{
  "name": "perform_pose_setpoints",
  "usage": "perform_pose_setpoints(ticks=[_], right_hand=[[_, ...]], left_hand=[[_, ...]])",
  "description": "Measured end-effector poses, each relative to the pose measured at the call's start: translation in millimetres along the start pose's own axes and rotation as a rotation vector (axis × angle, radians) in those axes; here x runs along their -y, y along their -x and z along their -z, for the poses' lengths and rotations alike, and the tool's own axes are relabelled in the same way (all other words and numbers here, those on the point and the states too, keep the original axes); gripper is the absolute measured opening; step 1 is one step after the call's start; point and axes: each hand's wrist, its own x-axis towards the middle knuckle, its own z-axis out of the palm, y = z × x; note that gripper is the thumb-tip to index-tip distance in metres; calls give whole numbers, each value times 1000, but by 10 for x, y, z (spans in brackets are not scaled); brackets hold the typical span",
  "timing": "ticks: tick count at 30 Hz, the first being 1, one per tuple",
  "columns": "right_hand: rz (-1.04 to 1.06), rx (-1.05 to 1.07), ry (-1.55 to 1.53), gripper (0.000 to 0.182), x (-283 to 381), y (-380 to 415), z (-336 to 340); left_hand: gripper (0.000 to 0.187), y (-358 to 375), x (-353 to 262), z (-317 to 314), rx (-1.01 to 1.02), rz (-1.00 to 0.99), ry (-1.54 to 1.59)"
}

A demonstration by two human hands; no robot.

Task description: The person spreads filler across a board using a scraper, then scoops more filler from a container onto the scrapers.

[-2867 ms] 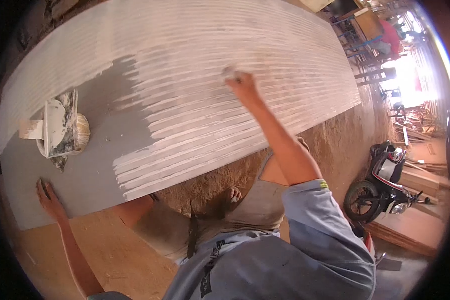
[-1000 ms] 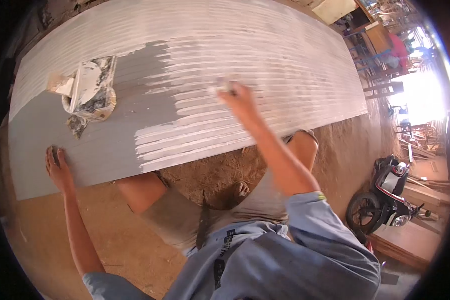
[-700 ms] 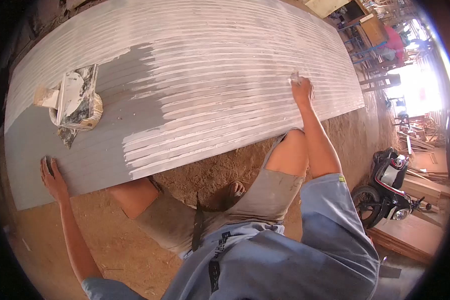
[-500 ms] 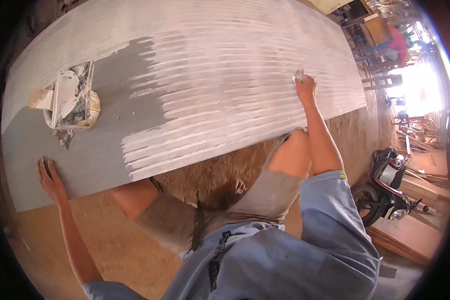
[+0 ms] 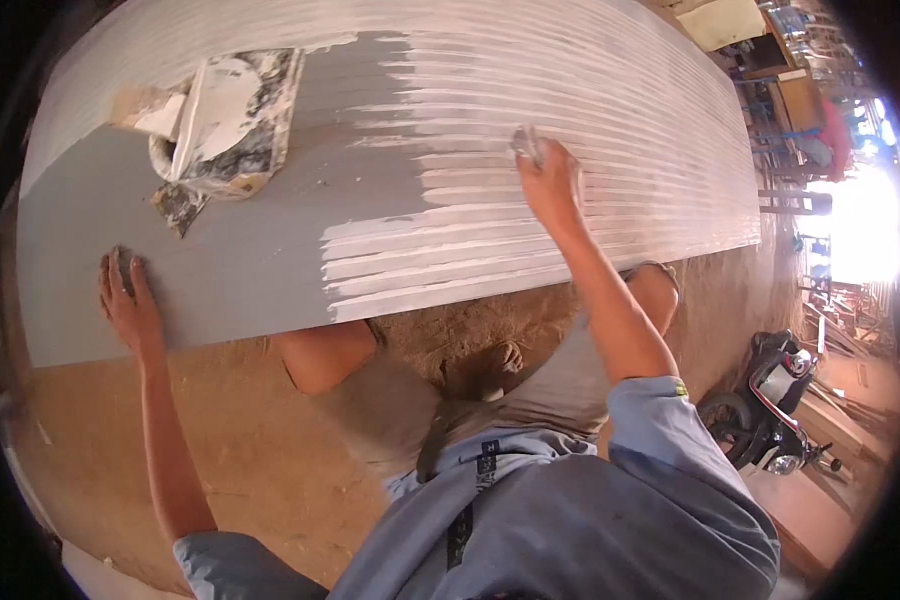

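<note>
A long grey board [image 5: 270,240] spans the view, its right and far parts covered with white streaks in parallel lines. My right hand [image 5: 552,188] is closed on a small scraper [image 5: 527,147] over the white streaks; the tool is partly blurred. My left hand [image 5: 130,305] lies at the near left part of the board, fingers apart, with a dark patch between the fingers. Farther up on the grey part stands a round tub [image 5: 240,185], with a smeared flat plate [image 5: 235,115] and a wide putty knife [image 5: 150,112] on top. A smeared tip [image 5: 180,207] juts out below it.
My bare legs and grey shorts are under the near edge of the board, above a brown dirt floor [image 5: 260,450]. A motorbike [image 5: 770,405] stands at the right beside wooden boards [image 5: 805,515]. Wooden furniture [image 5: 795,100] and a red cloth shape [image 5: 835,140] are at the upper right.
My right hand has moved left along the white streaks with the scraper. The view has shifted, so the tub sits farther up and right. My left hand still rests on the board.
</note>
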Motion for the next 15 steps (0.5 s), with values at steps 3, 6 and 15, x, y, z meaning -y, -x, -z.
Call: perform_pose_setpoints(ticks=[3, 6, 15], right_hand=[[-46, 127, -39, 25, 482, 73, -205], [9, 120, -87, 24, 1078, 139, -401], [-142, 503, -482, 31, 1445, 114, -88]], left_hand=[[53, -8, 109, -48, 8, -49, -17], [53, -3, 68, -36, 1, -45, -57], [52, -1, 5, -21, -18, -12, 4]])
